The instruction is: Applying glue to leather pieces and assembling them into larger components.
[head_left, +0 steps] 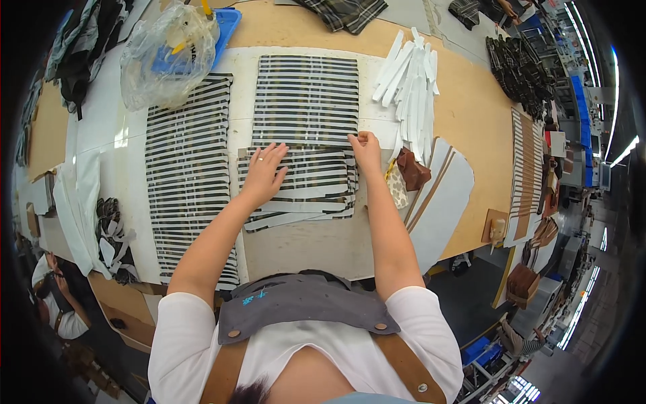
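Note:
Rows of dark plaid fabric strips with white edging (306, 94) lie overlapped on the table in front of me. Nearer to me is a looser pile of the same strips (306, 188), its lowest ones slanting. My left hand (264, 176) lies on the left part of this pile, fingers spread and palm down. At the right end of a strip, where the neat rows meet the pile, my right hand (367, 153) has thumb and fingers pinched on the edge. A longer column of similar strips (188, 168) runs along the left.
A clear plastic bag (158, 74) sits over a blue tray (227, 34) at the far left. White strips (414, 94) are heaped at the right, near brown scraps (412, 170) and a white curved panel (447, 202). Dark plaid fabric (343, 13) lies at the back.

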`<state>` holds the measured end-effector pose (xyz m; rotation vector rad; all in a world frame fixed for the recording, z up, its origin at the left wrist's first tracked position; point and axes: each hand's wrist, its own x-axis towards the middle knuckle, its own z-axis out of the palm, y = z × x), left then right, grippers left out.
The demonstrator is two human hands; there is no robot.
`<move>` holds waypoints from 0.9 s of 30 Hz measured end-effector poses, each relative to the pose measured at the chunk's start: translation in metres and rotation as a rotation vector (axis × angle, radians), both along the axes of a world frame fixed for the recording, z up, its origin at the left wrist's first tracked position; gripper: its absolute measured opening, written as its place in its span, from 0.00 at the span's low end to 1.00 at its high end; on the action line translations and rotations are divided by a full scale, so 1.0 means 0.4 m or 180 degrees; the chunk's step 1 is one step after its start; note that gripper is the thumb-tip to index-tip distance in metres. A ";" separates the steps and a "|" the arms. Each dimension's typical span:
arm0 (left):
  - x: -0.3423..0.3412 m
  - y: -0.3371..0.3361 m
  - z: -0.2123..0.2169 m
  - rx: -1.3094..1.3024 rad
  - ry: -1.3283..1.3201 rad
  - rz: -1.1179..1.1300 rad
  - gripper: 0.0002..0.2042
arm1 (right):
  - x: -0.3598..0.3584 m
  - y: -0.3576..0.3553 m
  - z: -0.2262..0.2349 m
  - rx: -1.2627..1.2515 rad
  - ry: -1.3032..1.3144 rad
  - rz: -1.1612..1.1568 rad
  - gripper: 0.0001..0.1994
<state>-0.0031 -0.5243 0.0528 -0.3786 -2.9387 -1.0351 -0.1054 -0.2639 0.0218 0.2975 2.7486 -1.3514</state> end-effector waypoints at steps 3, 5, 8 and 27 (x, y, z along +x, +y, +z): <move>-0.047 0.001 -0.029 -0.0265 -0.0026 0.0044 0.22 | -0.004 -0.012 0.002 0.0012 -0.0295 -0.0152 0.21; -0.085 -0.014 -0.042 -0.0565 -0.0030 0.0065 0.23 | 0.026 -0.018 0.007 -0.0162 -0.0461 -0.0165 0.21; -0.131 -0.039 -0.059 -0.0758 -0.0123 0.0128 0.24 | 0.072 -0.001 0.005 -0.0308 -0.0463 0.0150 0.24; -0.158 -0.067 -0.076 -0.0043 -0.0715 0.0470 0.24 | 0.242 0.090 0.269 0.0085 0.0708 0.0204 0.10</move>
